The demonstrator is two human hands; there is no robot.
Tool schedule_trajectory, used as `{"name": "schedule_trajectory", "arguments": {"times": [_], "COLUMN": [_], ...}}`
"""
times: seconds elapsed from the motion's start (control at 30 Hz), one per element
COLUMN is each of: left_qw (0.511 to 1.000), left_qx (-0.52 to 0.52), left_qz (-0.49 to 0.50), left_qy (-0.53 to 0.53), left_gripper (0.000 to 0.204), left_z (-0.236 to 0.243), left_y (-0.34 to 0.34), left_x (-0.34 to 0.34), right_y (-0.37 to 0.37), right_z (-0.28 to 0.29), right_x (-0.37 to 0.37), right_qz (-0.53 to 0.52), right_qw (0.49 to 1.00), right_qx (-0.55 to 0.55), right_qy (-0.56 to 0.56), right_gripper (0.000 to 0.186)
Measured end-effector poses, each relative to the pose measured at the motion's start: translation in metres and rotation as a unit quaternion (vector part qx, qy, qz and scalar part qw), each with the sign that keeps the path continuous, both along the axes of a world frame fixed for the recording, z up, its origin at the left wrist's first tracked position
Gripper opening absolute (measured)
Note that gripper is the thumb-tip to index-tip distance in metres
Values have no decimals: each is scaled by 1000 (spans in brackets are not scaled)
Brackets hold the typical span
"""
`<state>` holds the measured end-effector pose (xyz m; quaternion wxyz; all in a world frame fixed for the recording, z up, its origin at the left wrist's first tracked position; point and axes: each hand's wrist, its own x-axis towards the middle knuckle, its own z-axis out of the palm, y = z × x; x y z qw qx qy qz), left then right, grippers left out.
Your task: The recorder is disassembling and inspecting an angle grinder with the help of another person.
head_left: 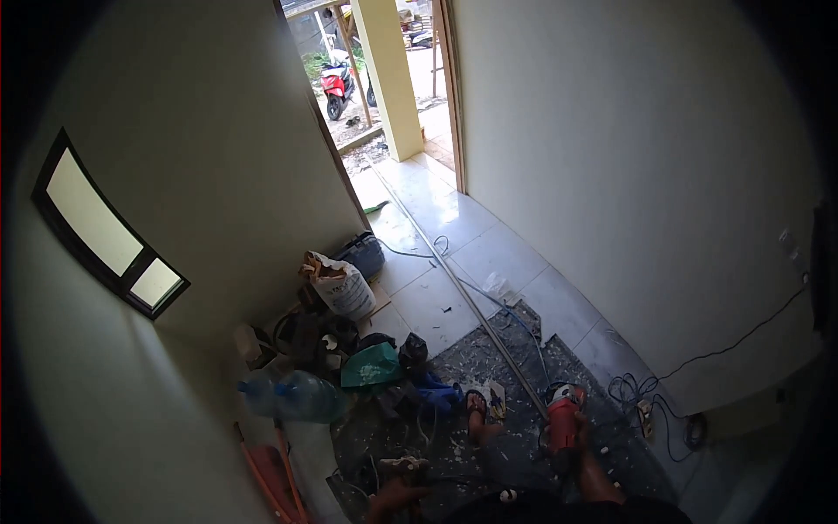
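My right hand grips a red angle grinder, whose head is beside the near end of a long metal bar lying toward the doorway; whether they touch is unclear. My left hand is low at the bottom, near a pale object I cannot make out; its fingers are unclear. A sandaled foot rests on the dark, debris-strewn floor patch beside small tools.
Clutter includes a white sack, dark case, teal bag, water jugs and orange-handled tool. Cables lie by the right wall. A red scooter stands beyond the doorway.
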<state>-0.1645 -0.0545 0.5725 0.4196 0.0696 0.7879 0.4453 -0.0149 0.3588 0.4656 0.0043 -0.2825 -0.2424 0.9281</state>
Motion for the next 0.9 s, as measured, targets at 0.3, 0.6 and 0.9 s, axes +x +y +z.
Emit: {"name": "schedule_trajectory", "arguments": {"times": [0.3,0.6,0.9], "left_qw": [985,994,998], "left_qx": [-111,-55,-53], "left_qz": [-78,6,-1], "left_qy": [-106,-94,-44], "left_gripper": [68,54,61], "left_z": [12,-62,-6], "left_y": [137,203,255], "left_x": [-234,-475,-723], "right_y": [121,202,244], "right_z": [-125,-68,5], "right_x": [-185,-461,-750], "right_qz": [-155,-42,65], "right_qw": [986,996,996], "right_qx": [66,42,52], "right_qy": [11,-66,-36], "right_gripper": [67,65,65]}}
